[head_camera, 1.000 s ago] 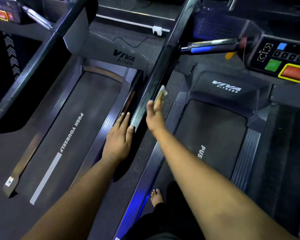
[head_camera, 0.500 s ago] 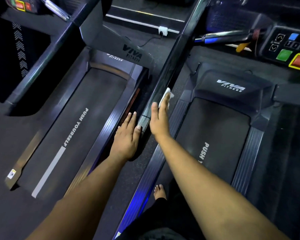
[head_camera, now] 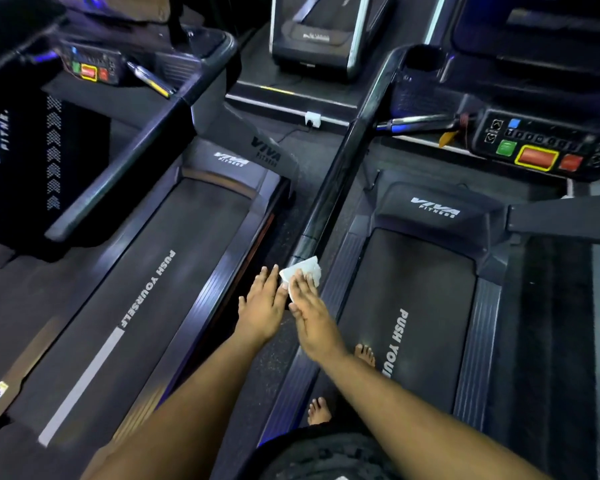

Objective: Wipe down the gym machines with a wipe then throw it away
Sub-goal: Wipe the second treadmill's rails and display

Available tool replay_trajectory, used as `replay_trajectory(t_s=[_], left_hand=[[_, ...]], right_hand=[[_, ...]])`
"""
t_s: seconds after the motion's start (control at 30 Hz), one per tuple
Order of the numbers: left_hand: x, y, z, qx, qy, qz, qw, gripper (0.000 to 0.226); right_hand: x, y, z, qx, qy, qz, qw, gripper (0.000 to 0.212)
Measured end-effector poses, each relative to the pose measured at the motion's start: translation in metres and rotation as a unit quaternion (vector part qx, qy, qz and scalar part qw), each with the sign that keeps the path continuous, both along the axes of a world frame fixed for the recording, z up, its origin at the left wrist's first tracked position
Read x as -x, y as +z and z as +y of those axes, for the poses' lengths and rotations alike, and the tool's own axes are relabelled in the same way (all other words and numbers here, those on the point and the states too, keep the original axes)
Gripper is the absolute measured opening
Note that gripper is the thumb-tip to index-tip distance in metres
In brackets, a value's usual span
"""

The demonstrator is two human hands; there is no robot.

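A white wipe lies over the near end of the black handrail that runs between two treadmills. My right hand presses the wipe against the rail's end with straight fingers; part of the wipe sticks out past the fingertips. Just left of it, my left hand lies flat with its fingers straight, its fingertips level with the rail's end and its little-finger side close to the wipe. The right treadmill and the left treadmill both carry "PUSH YOURSELF" on their belts.
My bare feet stand on the right treadmill's belt and side rail. Its console with coloured buttons sits at the upper right, the left treadmill's console at the upper left. A wall socket and another machine lie ahead.
Both hands have slid down the handrail toward me, from partway along it to its near end, the wipe moving with my right hand. The view has widened and tilted up.
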State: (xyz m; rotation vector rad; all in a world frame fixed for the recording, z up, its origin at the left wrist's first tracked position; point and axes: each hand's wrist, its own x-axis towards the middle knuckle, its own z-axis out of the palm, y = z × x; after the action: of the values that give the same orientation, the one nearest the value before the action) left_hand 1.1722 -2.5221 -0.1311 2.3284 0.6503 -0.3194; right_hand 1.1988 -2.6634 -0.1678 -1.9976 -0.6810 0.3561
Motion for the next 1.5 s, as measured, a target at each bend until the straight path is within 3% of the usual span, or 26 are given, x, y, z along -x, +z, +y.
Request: replay_trajectory(t_s=[0.17, 0.23, 0.3, 0.4, 0.5, 0.6, 0.83, 1.0, 1.07, 1.23, 1.37, 1.5], left_hand=[[0.002, 0.026, -0.010, -0.066, -0.013, -0.079, 0.995, 0.067], [-0.005, 0.039, -0.017, -0.054, 0.002, -0.116, 0.992, 0.066], [-0.015, 0.052, -0.025, 0.062, 0.033, -0.140, 0.988, 0.069], [-0.034, 0.065, -0.036, 0.281, 0.067, -0.117, 0.950, 0.060], [-0.054, 0.067, -0.046, 0.380, 0.073, -0.139, 0.911, 0.041], [-0.078, 0.075, -0.060, 0.414, 0.087, -0.136, 0.896, 0.024], [-0.156, 0.087, -0.099, 0.416, 0.088, -0.120, 0.897, 0.025], [-0.228, 0.086, -0.126, 0.381, 0.095, -0.110, 0.913, 0.027], [-0.254, 0.088, -0.137, 0.369, 0.091, -0.108, 0.919, 0.026], [-0.305, 0.086, -0.155, 0.313, 0.070, -0.135, 0.937, 0.023], [-0.337, 0.077, -0.154, 0.273, 0.047, -0.151, 0.949, 0.017], [-0.369, 0.066, -0.142, 0.230, 0.017, -0.157, 0.960, 0.007]], right_hand=[[-0.024, 0.039, -0.025, 0.005, -0.013, -0.013, 1.000, 0.053], [-0.030, 0.055, -0.028, 0.010, -0.015, -0.032, 0.999, 0.053], [-0.037, 0.067, -0.031, 0.026, -0.009, -0.053, 0.998, 0.054], [-0.048, 0.079, -0.039, 0.045, 0.000, -0.072, 0.996, 0.051], [-0.063, 0.087, -0.054, 0.044, 0.009, -0.070, 0.997, 0.052], [-0.086, 0.091, -0.074, 0.041, 0.002, -0.041, 0.998, 0.059], [-0.155, 0.101, -0.120, -0.024, -0.051, 0.007, 0.998, 0.067], [-0.238, 0.106, -0.149, -0.144, -0.144, 0.193, 0.960, 0.070], [-0.269, 0.112, -0.160, -0.134, -0.145, 0.238, 0.951, 0.069], [-0.332, 0.103, -0.178, -0.081, -0.130, 0.240, 0.959, 0.051], [-0.376, 0.099, -0.185, -0.020, -0.071, 0.212, 0.974, 0.012], [-0.414, 0.105, -0.180, 0.037, -0.062, 0.147, 0.986, 0.010]])
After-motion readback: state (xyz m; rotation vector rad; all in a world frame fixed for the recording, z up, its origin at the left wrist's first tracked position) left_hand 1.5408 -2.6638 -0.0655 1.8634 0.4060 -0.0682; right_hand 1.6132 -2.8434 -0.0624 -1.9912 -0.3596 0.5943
